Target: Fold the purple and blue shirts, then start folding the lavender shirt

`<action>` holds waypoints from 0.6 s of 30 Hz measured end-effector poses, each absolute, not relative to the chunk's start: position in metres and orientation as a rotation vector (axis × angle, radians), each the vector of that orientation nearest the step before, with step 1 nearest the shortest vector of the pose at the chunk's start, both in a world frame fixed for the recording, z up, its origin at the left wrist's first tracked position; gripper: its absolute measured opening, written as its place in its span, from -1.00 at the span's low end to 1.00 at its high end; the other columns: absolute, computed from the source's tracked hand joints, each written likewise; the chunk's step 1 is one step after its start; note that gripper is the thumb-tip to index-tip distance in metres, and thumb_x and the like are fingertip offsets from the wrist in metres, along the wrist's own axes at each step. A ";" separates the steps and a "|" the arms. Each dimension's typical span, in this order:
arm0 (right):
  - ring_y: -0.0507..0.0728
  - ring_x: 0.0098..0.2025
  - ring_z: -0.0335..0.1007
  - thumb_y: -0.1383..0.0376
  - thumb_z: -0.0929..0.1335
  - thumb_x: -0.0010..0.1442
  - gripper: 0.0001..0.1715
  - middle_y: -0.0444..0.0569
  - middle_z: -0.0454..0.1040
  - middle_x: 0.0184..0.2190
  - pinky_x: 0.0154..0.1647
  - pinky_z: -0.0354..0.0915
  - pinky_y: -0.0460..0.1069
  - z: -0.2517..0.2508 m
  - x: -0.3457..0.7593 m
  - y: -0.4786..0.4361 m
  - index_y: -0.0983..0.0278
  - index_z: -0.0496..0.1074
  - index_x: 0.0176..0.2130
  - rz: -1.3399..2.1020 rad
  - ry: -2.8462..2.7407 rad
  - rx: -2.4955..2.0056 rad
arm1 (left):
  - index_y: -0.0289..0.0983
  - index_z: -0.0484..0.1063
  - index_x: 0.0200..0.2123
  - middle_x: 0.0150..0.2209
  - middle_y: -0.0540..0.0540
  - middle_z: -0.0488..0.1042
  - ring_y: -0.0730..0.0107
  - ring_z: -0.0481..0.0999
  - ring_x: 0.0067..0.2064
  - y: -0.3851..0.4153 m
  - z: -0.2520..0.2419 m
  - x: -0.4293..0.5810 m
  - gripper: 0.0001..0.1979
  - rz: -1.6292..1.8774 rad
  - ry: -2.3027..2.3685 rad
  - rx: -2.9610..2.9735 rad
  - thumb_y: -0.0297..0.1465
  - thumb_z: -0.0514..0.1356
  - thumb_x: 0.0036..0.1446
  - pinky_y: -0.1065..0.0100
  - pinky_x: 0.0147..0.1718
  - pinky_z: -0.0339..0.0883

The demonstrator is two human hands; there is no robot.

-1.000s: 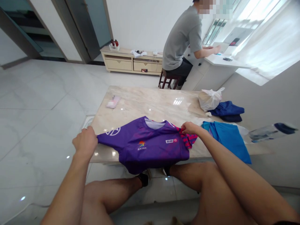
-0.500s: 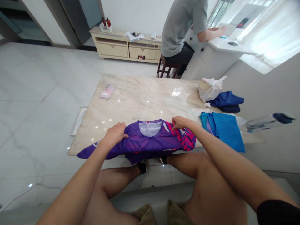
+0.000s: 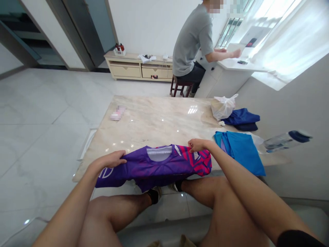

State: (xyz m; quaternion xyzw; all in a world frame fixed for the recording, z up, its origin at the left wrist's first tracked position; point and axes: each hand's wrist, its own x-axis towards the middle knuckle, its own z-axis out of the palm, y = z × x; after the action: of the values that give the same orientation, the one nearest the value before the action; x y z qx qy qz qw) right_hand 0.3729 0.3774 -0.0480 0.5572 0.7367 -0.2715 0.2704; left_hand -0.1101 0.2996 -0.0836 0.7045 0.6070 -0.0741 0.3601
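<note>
A purple jersey [image 3: 156, 168] with a pink-patterned right side lies at the near edge of the marble table, its lower part hanging over the front. Its round neckline faces away from me and shows a pale inner back. My left hand [image 3: 114, 159] pinches the shoulder on the left, above a sleeve with white lettering. At the opposite shoulder, my right hand [image 3: 197, 144] grips the pink-patterned fabric between thumb and fingers. The cloth between both hands is drawn fairly straight. Folds hide the jersey's lower part.
On the marble table [image 3: 144, 118] to the right are folded blue clothes [image 3: 244, 149], dark blue garments [image 3: 241, 118], a white plastic bag [image 3: 223, 106] and a clear bottle [image 3: 285, 141]. A person in grey [image 3: 191, 44] sits on a stool beyond, near a low cabinet [image 3: 125, 70].
My left hand has shifted left and outward along the jersey's shoulder, and the sleeve's lettering now shows more. My right hand keeps its grip. The view has tilted up slightly.
</note>
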 end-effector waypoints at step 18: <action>0.38 0.33 0.47 0.21 0.18 0.60 -0.41 0.33 0.57 0.29 0.27 0.35 0.11 -0.044 0.390 0.375 0.35 0.43 0.43 -0.223 2.212 2.317 | -0.19 0.50 0.28 0.15 -0.35 0.66 -0.09 0.65 0.18 0.333 -0.048 -0.038 -0.54 0.163 2.355 1.852 -0.25 -0.05 0.54 0.13 0.07 0.47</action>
State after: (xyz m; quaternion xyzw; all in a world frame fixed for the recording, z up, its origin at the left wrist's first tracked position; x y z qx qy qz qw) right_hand 0.3900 0.3747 -0.0441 0.7211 0.6884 -0.0695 -0.0345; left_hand -0.0379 0.3333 -0.0482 0.6156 0.7830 0.0543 0.0704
